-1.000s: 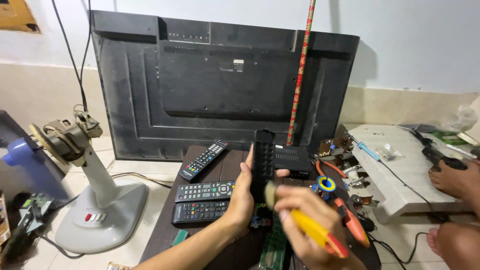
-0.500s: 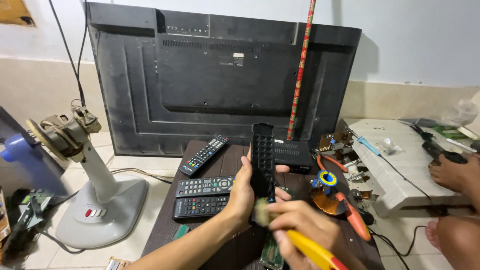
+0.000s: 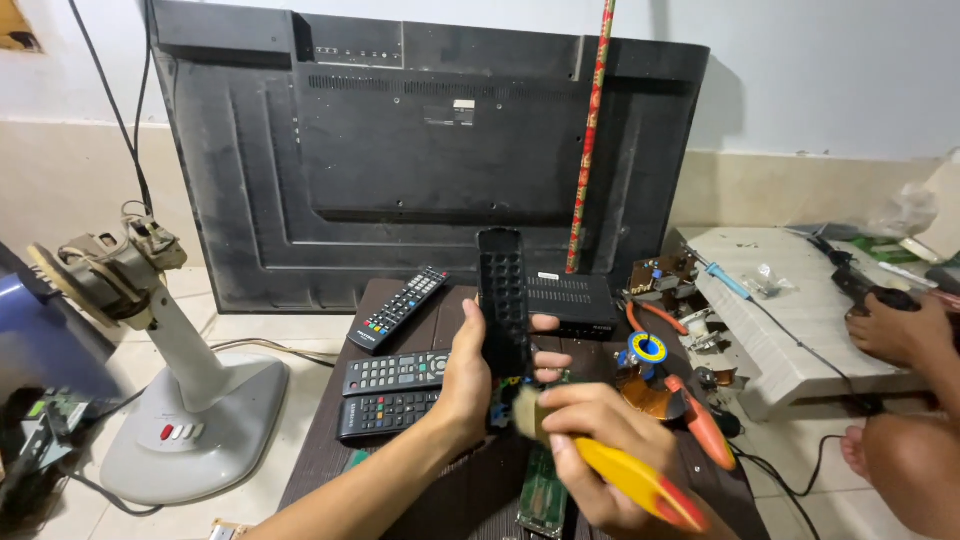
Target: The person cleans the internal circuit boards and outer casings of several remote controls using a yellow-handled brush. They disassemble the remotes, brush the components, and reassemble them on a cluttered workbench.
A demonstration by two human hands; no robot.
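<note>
The left hand [image 3: 470, 375] is gripping a black remote casing [image 3: 503, 300] upright, just in front of the big television back panel [image 3: 420, 150] leaning on the wall. The right hand [image 3: 600, 440] is clenching a yellow-handled brush [image 3: 620, 470], its bristles touching the casing's lower end. Nearer than the television, three remotes [image 3: 395, 372] and a black set-top box [image 3: 568, 300] are lying on the dark table [image 3: 320, 460]. A likely slip: hard brushing could be twisting the casing out of the thumb-and-finger grip, dropping it onto the green circuit board [image 3: 543, 490] below.
</note>
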